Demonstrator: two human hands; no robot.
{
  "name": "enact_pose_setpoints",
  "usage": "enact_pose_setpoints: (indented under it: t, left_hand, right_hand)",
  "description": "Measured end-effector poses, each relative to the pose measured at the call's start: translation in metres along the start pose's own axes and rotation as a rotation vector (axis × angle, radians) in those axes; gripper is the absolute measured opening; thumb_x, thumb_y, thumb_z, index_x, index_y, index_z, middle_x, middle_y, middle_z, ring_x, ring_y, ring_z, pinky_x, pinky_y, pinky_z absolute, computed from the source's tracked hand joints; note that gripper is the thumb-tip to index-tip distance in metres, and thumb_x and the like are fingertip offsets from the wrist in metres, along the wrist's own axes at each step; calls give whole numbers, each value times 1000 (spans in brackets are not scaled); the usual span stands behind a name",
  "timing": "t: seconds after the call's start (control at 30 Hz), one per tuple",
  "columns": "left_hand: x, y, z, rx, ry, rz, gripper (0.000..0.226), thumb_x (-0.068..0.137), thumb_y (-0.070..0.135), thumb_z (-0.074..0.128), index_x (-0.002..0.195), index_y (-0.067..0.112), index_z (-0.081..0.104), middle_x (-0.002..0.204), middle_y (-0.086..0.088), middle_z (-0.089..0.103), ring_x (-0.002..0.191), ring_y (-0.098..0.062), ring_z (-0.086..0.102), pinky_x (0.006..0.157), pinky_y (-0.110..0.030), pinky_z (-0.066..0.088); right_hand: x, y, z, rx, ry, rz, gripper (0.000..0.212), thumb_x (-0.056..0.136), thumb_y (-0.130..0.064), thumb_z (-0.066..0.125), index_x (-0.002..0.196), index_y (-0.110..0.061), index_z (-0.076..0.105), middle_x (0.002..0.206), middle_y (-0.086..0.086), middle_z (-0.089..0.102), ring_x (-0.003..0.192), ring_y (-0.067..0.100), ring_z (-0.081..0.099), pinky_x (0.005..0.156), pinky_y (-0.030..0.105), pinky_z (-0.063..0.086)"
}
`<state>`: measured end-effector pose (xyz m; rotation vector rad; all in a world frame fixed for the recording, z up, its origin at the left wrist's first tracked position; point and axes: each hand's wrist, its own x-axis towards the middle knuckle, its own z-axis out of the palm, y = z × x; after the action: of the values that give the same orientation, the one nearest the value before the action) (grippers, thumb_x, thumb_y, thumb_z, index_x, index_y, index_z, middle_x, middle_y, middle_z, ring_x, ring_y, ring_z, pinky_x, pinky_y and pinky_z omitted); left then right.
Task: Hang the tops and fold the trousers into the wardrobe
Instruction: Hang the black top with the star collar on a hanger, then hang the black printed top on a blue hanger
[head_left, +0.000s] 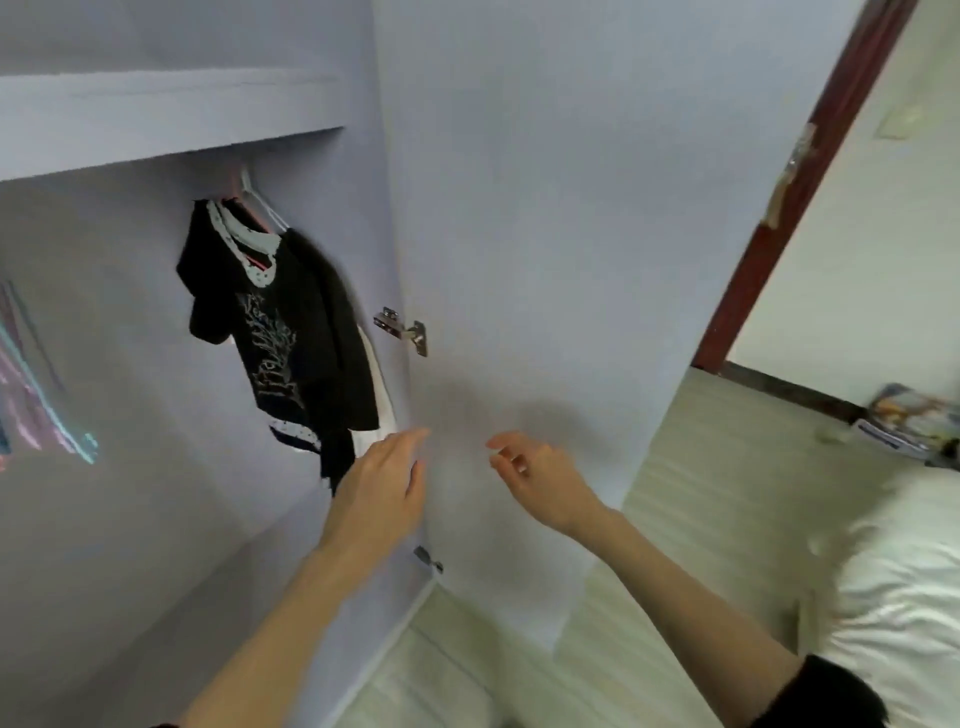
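Head view looks into the open wardrobe (130, 364), where dark tops (291, 332) already hang on hangers (260, 208) from the upper part, just inside the open door (545, 260). That hanging step looks finished for this batch — both hands are free, so the next move probably calls for turning to fetch another garment; no trousers show here. The left hand (379, 493) reaches toward the lower hem of the tops with fingers straight and apart, close to the cloth but holding nothing. The right hand (540, 478) hangs in front of the door — fingers loosely curled, empty. A bed (893, 571) lies at the right.
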<state>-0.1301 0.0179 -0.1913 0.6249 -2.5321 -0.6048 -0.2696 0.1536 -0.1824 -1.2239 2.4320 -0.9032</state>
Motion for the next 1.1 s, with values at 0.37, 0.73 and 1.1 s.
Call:
enact_pose_setpoints:
  t: [0.37, 0.73, 1.1]
  left_hand:
    - [-58, 199, 134, -154, -415, 413, 30, 96, 17, 46, 123, 15, 58, 124, 0, 61, 114, -22, 56, 94, -34, 44]
    - [-213, 461, 268, -207, -779, 809, 32, 96, 18, 46, 127, 18, 55, 125, -1, 60, 112, -22, 57, 91, -30, 42]
    - [-397, 663, 397, -57, -1140, 1179, 41, 100, 20, 37, 142, 18, 37, 143, 1, 41, 131, -14, 38, 100, -28, 38]
  right_hand:
    - [-246, 138, -100, 101, 346, 528, 24, 96, -15, 50, 116, -7, 61, 104, 12, 70, 96, 26, 66, 90, 36, 47]
    - [-556, 257, -179, 214, 700, 911, 24, 96, -10, 49, 116, -6, 60, 101, 10, 71, 93, 23, 68, 84, 33, 51]
    - [-833, 379, -200, 225, 930, 1313, 27, 97, -15, 45, 119, -11, 59, 103, 10, 70, 100, 25, 63, 81, 28, 45]
